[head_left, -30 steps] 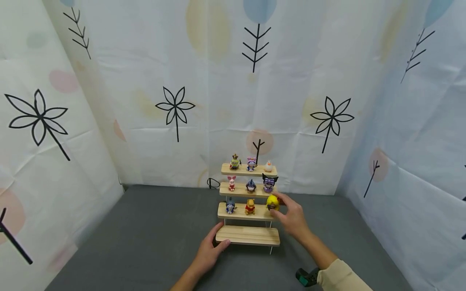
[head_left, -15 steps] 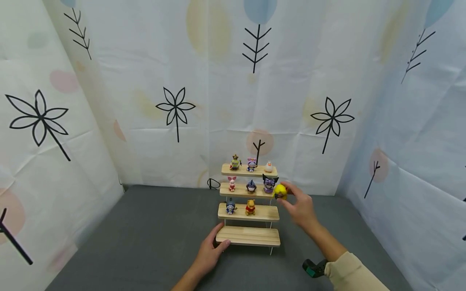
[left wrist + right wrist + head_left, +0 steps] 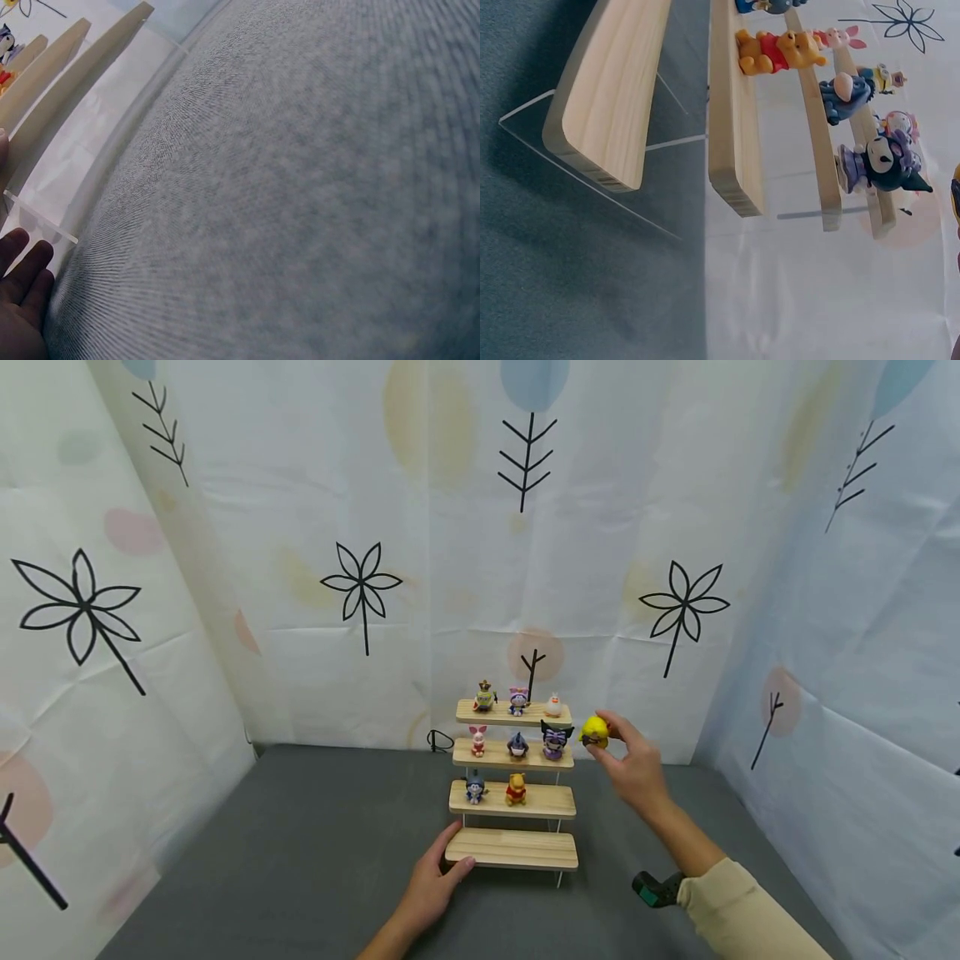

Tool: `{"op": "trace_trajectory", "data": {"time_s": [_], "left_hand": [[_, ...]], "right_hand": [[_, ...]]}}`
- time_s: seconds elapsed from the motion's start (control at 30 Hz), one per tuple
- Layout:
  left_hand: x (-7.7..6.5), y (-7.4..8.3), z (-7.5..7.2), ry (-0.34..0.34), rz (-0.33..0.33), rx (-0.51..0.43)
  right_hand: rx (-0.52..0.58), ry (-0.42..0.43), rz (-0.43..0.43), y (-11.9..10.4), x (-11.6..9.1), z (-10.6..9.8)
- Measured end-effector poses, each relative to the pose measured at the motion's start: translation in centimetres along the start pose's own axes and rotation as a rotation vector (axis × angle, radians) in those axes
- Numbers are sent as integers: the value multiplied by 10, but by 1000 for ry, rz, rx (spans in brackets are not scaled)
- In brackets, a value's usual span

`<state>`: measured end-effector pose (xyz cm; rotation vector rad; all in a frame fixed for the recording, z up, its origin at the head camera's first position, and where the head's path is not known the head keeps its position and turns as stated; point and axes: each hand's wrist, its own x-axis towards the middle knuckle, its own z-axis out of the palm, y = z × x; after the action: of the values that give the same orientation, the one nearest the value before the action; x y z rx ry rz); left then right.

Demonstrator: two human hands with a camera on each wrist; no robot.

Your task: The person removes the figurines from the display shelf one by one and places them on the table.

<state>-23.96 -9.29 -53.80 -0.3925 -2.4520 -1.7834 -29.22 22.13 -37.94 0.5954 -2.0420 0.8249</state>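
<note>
A stepped wooden display stand point(image 3: 512, 850) with clear supports stands on the table. My left hand point(image 3: 429, 887) holds the left end of its lowest board, thumb at the front edge and index finger at the end. Other fingers point(image 3: 36, 274) of that hand extend under the board in the left wrist view. My right hand point(image 3: 636, 768) pinches a round yellow figurine point(image 3: 595, 732) between thumb and fingers, raised to the right of the upper shelves. Just left of it, a black-and-purple figurine point(image 3: 555, 741) stands on the second shelf from the top.
Pooh point(image 3: 515, 789) and a blue figurine point(image 3: 474, 788) stand on the second-lowest board. Piglet point(image 3: 477, 741) and Eeyore point(image 3: 517, 744) are one board higher; several figurines line the top. A black device point(image 3: 656, 889) shows by the right sleeve. Patterned cloth hangs behind.
My right hand has lifted the yellow figurine off the right end of the second-lowest board and carried it up and right. My left hand stays on the stand.
</note>
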Motion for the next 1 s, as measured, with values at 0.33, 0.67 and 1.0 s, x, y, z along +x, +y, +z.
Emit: {"op": "trace_trajectory", "data": {"time_s": [0.33, 0.67, 1.0], "left_hand": [[0, 1, 0, 2, -5, 9], [0, -1, 0, -6, 0, 16], [0, -1, 0, 1, 3, 29]], "right_hand": [[-6, 31, 54, 13, -1, 4], [-29, 25, 215, 31, -15, 14], [-17, -21, 461, 53, -37, 28]]}}
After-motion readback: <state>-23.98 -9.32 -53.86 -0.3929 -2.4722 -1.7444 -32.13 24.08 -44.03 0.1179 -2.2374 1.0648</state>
